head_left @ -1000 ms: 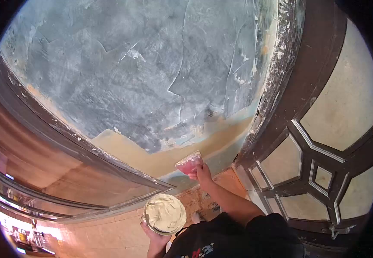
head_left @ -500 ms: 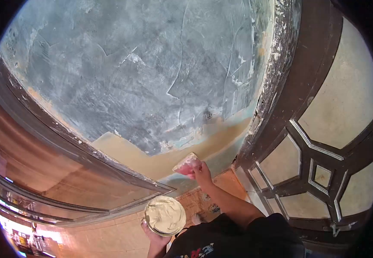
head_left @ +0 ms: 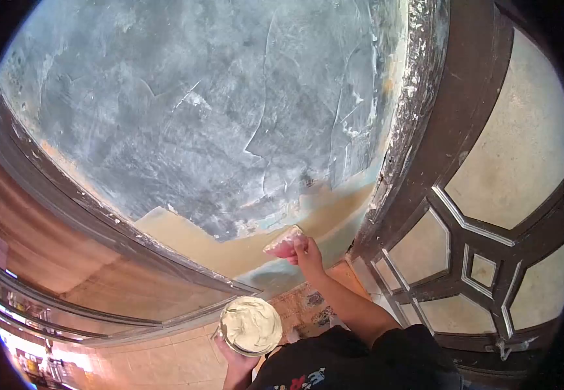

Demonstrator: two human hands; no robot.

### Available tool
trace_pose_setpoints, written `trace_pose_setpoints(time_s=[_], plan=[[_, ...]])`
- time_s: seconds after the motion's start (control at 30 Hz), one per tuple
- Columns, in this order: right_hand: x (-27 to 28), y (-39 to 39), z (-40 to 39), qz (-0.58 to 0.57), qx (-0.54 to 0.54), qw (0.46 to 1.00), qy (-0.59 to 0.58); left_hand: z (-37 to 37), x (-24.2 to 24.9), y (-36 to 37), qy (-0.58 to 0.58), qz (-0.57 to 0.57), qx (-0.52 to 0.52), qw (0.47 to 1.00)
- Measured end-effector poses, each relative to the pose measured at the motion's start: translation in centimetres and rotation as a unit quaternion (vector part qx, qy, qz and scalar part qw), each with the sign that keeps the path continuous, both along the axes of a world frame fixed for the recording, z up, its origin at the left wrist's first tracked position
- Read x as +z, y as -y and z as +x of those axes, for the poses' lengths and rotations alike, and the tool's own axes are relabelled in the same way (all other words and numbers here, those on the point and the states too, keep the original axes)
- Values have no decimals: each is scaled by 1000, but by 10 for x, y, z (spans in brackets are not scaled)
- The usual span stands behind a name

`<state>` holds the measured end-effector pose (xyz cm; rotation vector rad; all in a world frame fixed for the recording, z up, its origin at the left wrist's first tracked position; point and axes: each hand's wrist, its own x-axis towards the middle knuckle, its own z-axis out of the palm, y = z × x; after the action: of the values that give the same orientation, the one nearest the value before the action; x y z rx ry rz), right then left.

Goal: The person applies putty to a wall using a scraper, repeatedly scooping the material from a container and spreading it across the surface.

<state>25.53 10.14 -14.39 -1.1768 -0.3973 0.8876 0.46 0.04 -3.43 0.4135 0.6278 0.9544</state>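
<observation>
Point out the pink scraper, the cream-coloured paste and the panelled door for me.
Pink scraper [head_left: 284,246]: head view, on its flat face.
Cream-coloured paste [head_left: 251,325]: head view, middle of its surface.
Panelled door [head_left: 483,270]: head view, on its small diamond-shaped panel.

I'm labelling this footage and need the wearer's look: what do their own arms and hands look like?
The right hand and left hand are ungloved. The black top has a short right sleeve, leaving that forearm bare; the left sleeve can't be made out. A small multicoloured print marks the front.
</observation>
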Motion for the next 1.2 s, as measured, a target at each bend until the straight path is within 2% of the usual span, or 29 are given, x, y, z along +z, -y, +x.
trace_pose_setpoints(time_s=[0.03, 0.13, 0.17, 0.23, 0.27, 0.37, 0.4, 0.47, 0.57, 0.63, 0.67, 0.73, 0.77, 0.83, 0.87, 0.93, 1.03, 1.07, 1.1, 1.17, 1.2], plan=[[-5, -3, 6, 0, -1, 1000, 1, 4, 2, -1, 1, 0, -1, 1000], [-30, 3, 26, -84, 39, 988, 124, 7, 0, 1, 27, -11, -4, 1000], [-39, 13, 26, -83, 39, 988, 123, 7, -2, 1, 26, -10, -5, 1000], [-49, 28, 23, -160, 60, 983, -71, 9, -3, 0, 12, -29, 2, 999], [-51, 29, 20, -161, 62, 983, -71, 10, -5, 1, 9, -20, 2, 1000], [-47, 20, -3, -14, 82, 995, -63, 13, -1, 3, 5, -32, 1, 999], [-31, 14, -11, -15, 83, 994, -64, 16, 1, 5, -1, -27, 3, 1000], [16, 2, -19, 56, 78, 993, -62, 19, 1, 6, 1, -28, 4, 1000], [-3, -15, -9, 0, 65, 998, -19, 20, 4, 9, 4, -17, -4, 1000], [-26, -5, -5, -25, 66, 997, 2, 20, 2, 10, -41, 1, 1, 999], [-39, 5, -6, -69, 80, 993, -47, 21, -2, 9, 23, -11, 7, 1000], [-58, 20, -12, -119, 100, 976, -156, 20, -2, 13, 11, -3, 10, 1000], [-63, 18, -14, -118, 103, 976, -155, 19, -2, 14, -2, 5, 12, 1000], [-34, 22, -24, -92, 140, 972, -167, 17, -1, 16, -16, 12, 16, 1000], [2, 22, -27, -63, 138, 976, -160, 16, -1, 16, -3, 5, 11, 1000], [19, 5, -28, -37, 148, 978, -145, 14, -1, 17, 11, -3, 5, 1000], [6, -9, -22, -1, 153, 981, -121, 9, 1, 20, -89, 24, 5, 996], [-9, -8, -21, -40, 121, 987, -97, 15, 3, 27, -250, 179, 36, 951], [-26, -6, -19, -80, 90, 990, -72, 13, 4, 25, -250, 181, 36, 951], [-50, 14, -22, -95, 124, 982, -109, 8, 3, 20, -61, 56, 34, 996], [-48, 22, -27, -109, 116, 978, -135, 6, 2, 17, 36, -7, 33, 999]])
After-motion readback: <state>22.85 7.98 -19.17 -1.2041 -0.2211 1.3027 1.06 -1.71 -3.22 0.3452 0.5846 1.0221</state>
